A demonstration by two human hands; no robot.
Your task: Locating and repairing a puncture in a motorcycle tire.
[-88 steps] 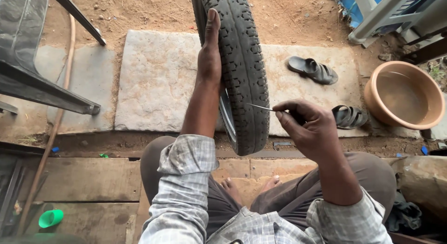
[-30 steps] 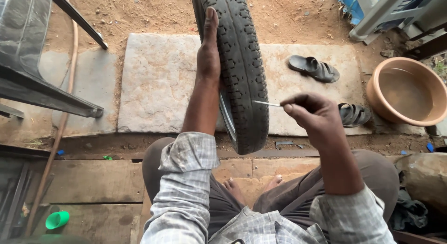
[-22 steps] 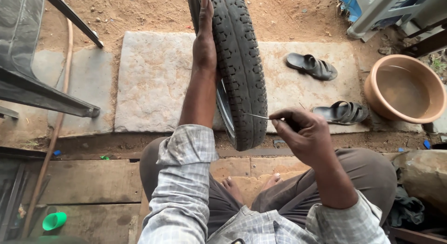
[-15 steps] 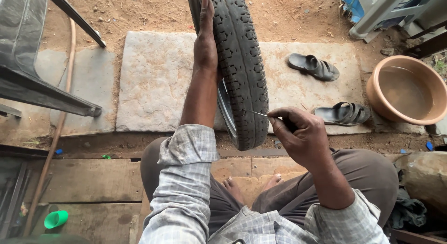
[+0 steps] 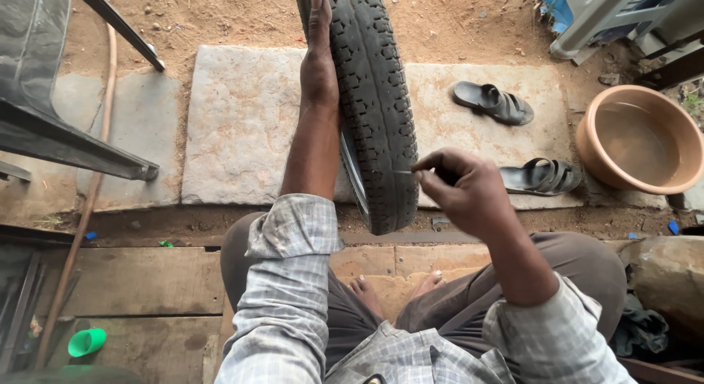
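Observation:
A black treaded tyre (image 5: 370, 98) on a metal rim stands upright in front of my knees. My left hand (image 5: 319, 65) lies flat along its left side, fingers stretched out, steadying it. My right hand (image 5: 458, 189) is pinched shut on a thin metal pin or needle-like tool (image 5: 403, 172), whose tip touches the tread on the tyre's right side. I sit with my bare feet (image 5: 392, 289) on a wooden step.
Two dark sandals (image 5: 493, 101) (image 5: 541, 176) lie on the stone slabs (image 5: 242, 127) at right. A brown plastic basin (image 5: 639, 142) holds water at far right. A chair leg (image 5: 70, 145) and a hose (image 5: 88, 200) are at left; a small green cup (image 5: 86, 342) lies at lower left.
My right hand has brought the thin tool in from beside the tyre until its tip meets the tread. The left hand stays on the tyre.

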